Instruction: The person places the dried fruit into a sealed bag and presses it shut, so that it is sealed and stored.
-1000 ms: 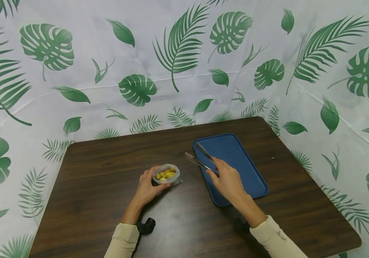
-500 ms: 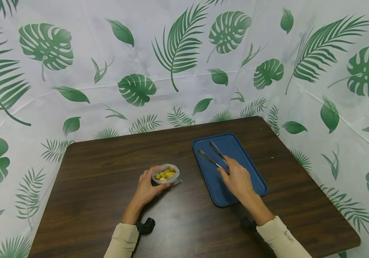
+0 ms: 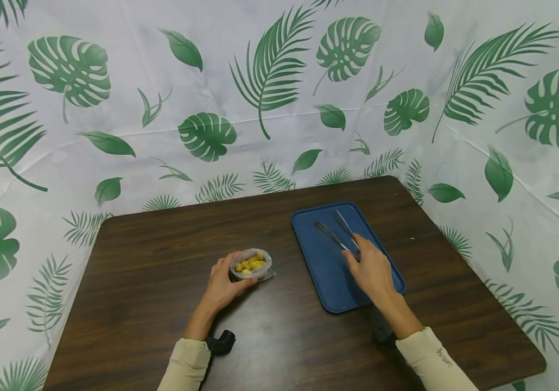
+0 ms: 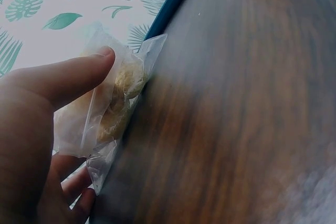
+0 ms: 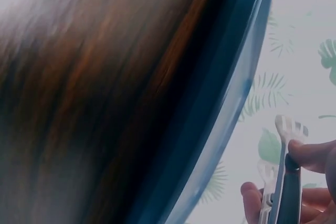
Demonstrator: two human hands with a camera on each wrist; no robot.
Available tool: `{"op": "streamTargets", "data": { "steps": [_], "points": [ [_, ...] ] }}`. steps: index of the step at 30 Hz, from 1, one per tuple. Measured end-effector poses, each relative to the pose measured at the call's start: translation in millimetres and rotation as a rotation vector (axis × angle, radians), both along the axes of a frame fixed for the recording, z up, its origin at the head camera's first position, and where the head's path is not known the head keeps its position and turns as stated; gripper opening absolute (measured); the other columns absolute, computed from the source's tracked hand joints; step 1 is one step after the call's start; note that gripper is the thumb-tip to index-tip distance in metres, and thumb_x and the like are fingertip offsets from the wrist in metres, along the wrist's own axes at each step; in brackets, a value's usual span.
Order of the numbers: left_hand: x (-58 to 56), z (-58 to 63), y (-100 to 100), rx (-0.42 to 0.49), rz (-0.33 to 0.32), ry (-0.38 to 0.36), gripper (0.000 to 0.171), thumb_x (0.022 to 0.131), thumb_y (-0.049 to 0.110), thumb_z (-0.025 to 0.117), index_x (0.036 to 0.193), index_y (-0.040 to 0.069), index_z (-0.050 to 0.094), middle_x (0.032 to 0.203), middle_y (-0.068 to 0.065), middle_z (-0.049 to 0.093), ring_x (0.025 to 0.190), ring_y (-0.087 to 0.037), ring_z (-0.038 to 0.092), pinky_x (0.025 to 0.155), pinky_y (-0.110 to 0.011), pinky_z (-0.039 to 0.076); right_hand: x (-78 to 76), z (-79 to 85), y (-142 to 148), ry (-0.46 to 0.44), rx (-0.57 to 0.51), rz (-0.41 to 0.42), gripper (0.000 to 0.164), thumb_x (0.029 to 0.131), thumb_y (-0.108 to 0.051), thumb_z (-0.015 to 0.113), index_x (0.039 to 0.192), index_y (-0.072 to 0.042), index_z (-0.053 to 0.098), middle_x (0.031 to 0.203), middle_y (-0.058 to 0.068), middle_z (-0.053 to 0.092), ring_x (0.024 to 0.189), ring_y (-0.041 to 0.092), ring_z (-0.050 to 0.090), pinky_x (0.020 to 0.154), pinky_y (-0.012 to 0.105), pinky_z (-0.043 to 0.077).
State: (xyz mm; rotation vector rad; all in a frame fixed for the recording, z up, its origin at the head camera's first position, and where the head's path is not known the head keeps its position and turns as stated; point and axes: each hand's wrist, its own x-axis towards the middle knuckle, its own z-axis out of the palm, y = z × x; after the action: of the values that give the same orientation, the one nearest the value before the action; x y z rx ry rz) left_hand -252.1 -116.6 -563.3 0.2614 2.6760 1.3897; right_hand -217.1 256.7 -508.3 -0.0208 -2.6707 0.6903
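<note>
A clear plastic bag [image 3: 268, 273] stands upright on the table, its rim turned open, with several small yellow pieces [image 3: 252, 264] inside. My left hand [image 3: 222, 285] curls round the bag's near left side; the left wrist view shows the thumb [image 4: 84, 74] along one face and the fingers on the other. My right hand [image 3: 369, 267] grips metal tongs [image 3: 330, 234] above the blue tray [image 3: 330, 293]. The tongs' arms are spread, pointing toward the far end of the tray, and I see nothing between their tips. In the right wrist view, thumb and fingers hold the tongs [image 5: 287, 192] from both sides.
The dark wooden table [image 3: 162, 260] carries the tray on its right side, right of the bag. A leaf-patterned cloth [image 3: 270, 81] hangs behind the table and along its right. A tiny pale speck [image 3: 412, 238] lies right of the tray.
My right hand has moved right with the tongs, from the tray's left edge to over its middle and right part. The left hand and the bag have stayed put.
</note>
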Motion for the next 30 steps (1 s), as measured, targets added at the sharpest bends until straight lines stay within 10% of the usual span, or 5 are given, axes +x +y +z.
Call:
{"op": "streamTargets", "data": {
  "steps": [30],
  "points": [
    [0.7,3.3,-0.4,0.004,-0.003,-0.003,0.08,0.083,0.048,0.084,0.151,0.027,0.049,0.15,-0.014,0.05,0.14,-0.04,0.039,0.109,-0.066,0.037,-18.3,-4.8,62.6,-0.006,0.058,-0.163,0.055,0.097,-0.026,0.07,0.142,0.002,0.054,0.116,0.031,0.068,0.097,0.056,0.067,0.077,0.068,0.05]
  ]
}}
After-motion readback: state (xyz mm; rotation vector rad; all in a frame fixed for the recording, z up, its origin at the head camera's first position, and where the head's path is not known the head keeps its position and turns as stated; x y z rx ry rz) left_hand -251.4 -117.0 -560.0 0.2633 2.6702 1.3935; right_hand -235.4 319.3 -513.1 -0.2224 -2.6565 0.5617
